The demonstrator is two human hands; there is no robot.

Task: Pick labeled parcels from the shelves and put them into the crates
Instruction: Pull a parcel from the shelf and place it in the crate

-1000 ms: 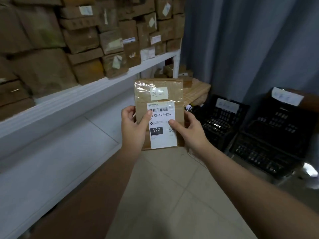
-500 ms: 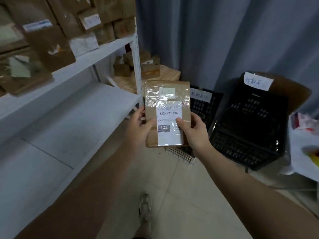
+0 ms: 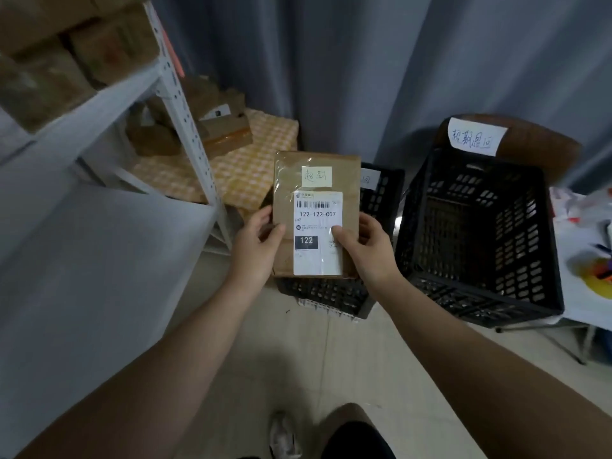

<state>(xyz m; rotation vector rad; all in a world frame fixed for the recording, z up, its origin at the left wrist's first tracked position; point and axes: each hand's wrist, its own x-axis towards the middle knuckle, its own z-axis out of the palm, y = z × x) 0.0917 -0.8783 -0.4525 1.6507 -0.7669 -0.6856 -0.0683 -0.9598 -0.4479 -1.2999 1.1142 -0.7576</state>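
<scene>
A flat brown parcel (image 3: 316, 180) with a white shipping label reading 122-122-C07 and a small handwritten note is held upright in front of me. My left hand (image 3: 256, 248) grips its left edge, thumb on the front. My right hand (image 3: 366, 248) grips its right edge, thumb on the label. Directly behind and below the parcel sits a small black crate (image 3: 377, 197), mostly hidden by it. A larger black crate (image 3: 477, 293) with a handwritten paper tag stands to the right and looks empty inside.
A white metal shelf unit (image 3: 185, 104) with brown boxes fills the left; its lower board (image 3: 82, 243) is bare. More parcels lie on a yellow checked surface (image 3: 265, 150) behind it. Grey curtains hang behind. A table with colourful items (image 3: 589, 260) is at the right edge. My shoe (image 3: 284, 435) is below.
The view has swung right and down from the shelves toward the crates. Both hands keep the same hold on the parcel, which now hangs over the small crate.
</scene>
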